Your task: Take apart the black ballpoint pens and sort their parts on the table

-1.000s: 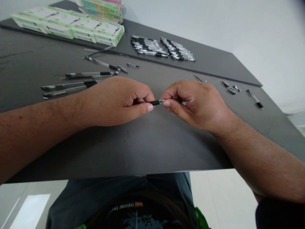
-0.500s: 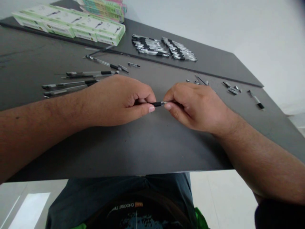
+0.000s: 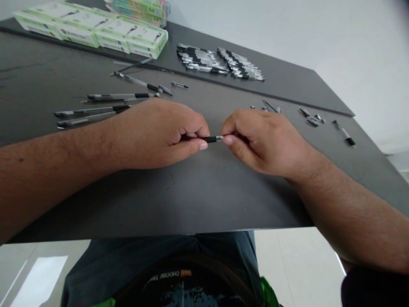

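A pen (image 3: 212,139) with a black grip lies level between my two hands, a little above the table. My left hand (image 3: 179,136) is closed round its barrel, thumb along the near side; most of the barrel is hidden inside. At the pen's silvery tip end, my right hand (image 3: 258,140) pinches with thumb and forefinger. Whatever small part those right fingertips cover is hidden. Beyond my left wrist lie several loose pens (image 3: 108,98) with black grips. Small pen parts (image 3: 270,105) are partly hidden behind my right hand.
Green-white boxes (image 3: 143,42) stand in a row at the back left, with colourful packs (image 3: 140,10) behind. Two groups of clear-barrelled pens (image 3: 204,59) rest on the raised back board (image 3: 287,76). More pen pieces (image 3: 311,118) and a short barrel piece (image 3: 344,134) lie at right.
My right hand has shifted very slightly to the right, and a bit more of the pen's tip end shows. My left hand stays where it was, still round the barrel.
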